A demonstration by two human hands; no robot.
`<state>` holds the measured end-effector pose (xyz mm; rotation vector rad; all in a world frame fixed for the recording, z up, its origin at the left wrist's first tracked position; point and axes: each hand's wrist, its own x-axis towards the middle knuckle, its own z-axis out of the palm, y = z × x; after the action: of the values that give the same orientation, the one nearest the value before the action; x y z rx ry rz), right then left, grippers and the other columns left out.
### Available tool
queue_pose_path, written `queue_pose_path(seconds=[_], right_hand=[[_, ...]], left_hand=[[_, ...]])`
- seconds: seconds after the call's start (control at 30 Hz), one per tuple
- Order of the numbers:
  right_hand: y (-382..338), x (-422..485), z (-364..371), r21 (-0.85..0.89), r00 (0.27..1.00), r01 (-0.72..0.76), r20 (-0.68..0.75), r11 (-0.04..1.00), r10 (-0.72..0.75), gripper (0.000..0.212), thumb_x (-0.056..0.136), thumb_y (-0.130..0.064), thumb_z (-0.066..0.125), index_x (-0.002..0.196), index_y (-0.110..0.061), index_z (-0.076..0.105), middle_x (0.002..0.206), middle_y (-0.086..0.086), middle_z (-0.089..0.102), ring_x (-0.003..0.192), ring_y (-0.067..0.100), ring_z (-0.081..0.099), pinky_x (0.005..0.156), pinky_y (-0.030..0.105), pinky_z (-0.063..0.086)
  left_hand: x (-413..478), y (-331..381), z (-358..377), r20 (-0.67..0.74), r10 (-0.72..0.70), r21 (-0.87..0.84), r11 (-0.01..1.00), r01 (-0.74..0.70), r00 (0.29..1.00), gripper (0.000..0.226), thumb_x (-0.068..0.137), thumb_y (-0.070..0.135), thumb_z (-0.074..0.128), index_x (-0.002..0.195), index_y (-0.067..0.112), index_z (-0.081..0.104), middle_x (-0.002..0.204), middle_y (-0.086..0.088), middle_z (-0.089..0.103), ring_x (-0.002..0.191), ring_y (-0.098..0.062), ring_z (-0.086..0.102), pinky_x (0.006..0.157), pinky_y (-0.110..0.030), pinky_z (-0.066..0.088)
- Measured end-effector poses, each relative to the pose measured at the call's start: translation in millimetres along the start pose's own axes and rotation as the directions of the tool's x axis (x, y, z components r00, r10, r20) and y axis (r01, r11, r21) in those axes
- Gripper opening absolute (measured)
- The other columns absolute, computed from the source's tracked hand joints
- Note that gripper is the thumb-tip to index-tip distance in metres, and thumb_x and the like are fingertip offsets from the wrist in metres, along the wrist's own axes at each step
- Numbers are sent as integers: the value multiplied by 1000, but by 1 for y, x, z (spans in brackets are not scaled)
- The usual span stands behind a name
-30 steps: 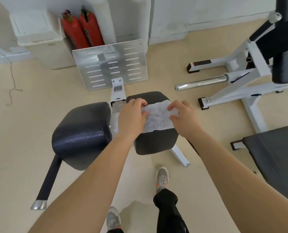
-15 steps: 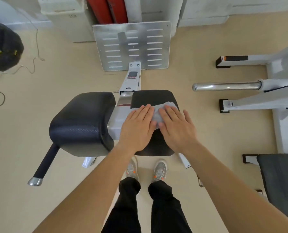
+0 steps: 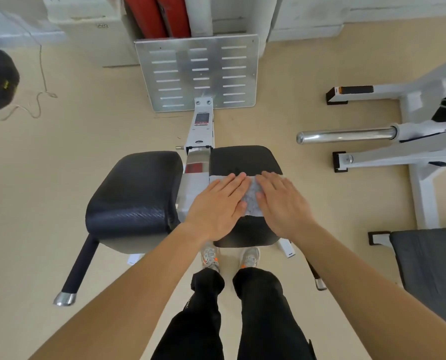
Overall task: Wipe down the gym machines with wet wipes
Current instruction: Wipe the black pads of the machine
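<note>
Head view, white speckled wet wipe [image 3: 253, 201] flat under both hands, on black pad [image 3: 242, 159]

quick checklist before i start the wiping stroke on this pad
1. Wipe lies flat on the right pad: ok.
2. Left hand flat on the wipe, fingers spread: ok.
3. Right hand flat on the wipe's other side: ok.
4. Bare pad surface ahead of the hands for the stroke: ok.
5. Wipe damp enough: cannot tell.
6. Left pad already wiped: cannot tell.
</note>
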<state>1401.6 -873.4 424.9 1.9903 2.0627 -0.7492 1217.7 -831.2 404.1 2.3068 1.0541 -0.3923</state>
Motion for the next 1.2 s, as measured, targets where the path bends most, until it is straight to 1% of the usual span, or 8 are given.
queue_pose_path(seconds=[0.1,0.2,0.33,0.6,0.77,0.87,1.0,1.2], right_hand=[[11,11,2,-36,984,47,172,998,-40,75,96,-52,-10,160,-17,7,168,3,4,155,21,5,126,39,6],[26,45,-2,16,955,32,293,999,-35,64,105,-50,4,160,-19,-3,168,-1,-8,155,16,-6,125,40,-1],[44,110,7,97,896,-16,442,995,-29,63,107,-47,13,160,-17,-6,167,2,-14,154,17,-10,124,40,-1],[62,201,35,124,874,-58,486,991,-10,62,108,-45,18,160,-18,-1,168,-1,-9,154,16,-7,124,41,-3],[41,157,14,108,871,58,480,992,-103,62,108,-44,16,160,-19,-5,168,0,-12,154,19,-9,124,41,-4],[21,100,-4,131,874,134,452,982,-180,62,107,-46,10,160,-19,-8,167,-1,-14,154,18,-12,124,41,-6],[4,41,-12,11,895,231,391,973,-216,78,90,-58,-15,158,-20,-12,167,-2,-16,154,19,-13,121,40,-9],[19,107,-3,57,863,133,484,989,-144,63,106,-50,9,159,-23,-12,166,-6,-18,153,13,-14,125,45,-7]], left_hand=[[13,-9,-5,71,-9,-69,998,14,997,59,107,46,11,160,23,-2,168,8,-5,154,-10,-7,125,-32,-2],[45,-24,-17,216,-22,-131,990,51,976,59,108,46,13,159,23,-5,167,8,-11,153,-8,-10,125,-32,-5],[100,-51,-19,353,-49,-119,988,97,934,59,108,45,13,158,22,-9,166,7,-16,152,-9,-13,122,-34,-7],[179,-89,-5,412,-150,-150,962,229,899,59,109,41,21,160,21,-3,168,3,-8,154,-13,-7,123,-37,-6],[124,-76,-16,368,-112,-134,976,171,923,61,109,43,20,159,19,-6,167,1,-14,153,-15,-12,123,-35,-7],[51,-52,-25,334,-89,-131,981,140,938,60,107,46,10,156,22,-14,165,3,-20,152,-14,-18,122,-33,-8],[-12,-26,-23,276,-67,-31,996,79,959,72,85,63,-23,146,26,-30,162,5,-30,150,-15,-24,122,-34,-6],[60,-61,-21,331,-120,-161,970,182,936,59,108,44,12,158,24,-11,165,7,-20,152,-14,-19,125,-41,-5]])
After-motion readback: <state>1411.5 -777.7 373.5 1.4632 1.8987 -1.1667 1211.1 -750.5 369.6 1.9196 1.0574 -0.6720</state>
